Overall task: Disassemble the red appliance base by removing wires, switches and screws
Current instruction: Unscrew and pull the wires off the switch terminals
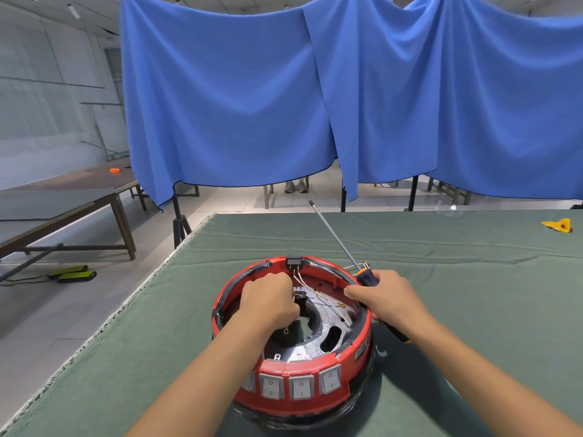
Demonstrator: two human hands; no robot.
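Note:
The round red appliance base (303, 367) lies open side up on the green cloth, with several grey rocker switches (301, 387) along its near wall. Thin white wires (318, 296) run from a black switch block (294, 262) on the far rim down into the metal interior. My left hand (268, 299) reaches inside the base, fingers curled around a small black part (299, 299) joined to the wires. My right hand (389, 299) rests over the right rim and grips a black-and-orange screwdriver (366, 277); its long shaft points up and away to the far left.
The table with the green cloth (457, 279) ends at a frayed left edge (132, 301). A yellow object (559, 224) lies far right. Blue curtains (315, 99) hang behind the table. A long wooden table (63, 197) and green-black devices (74, 274) on the floor are at left.

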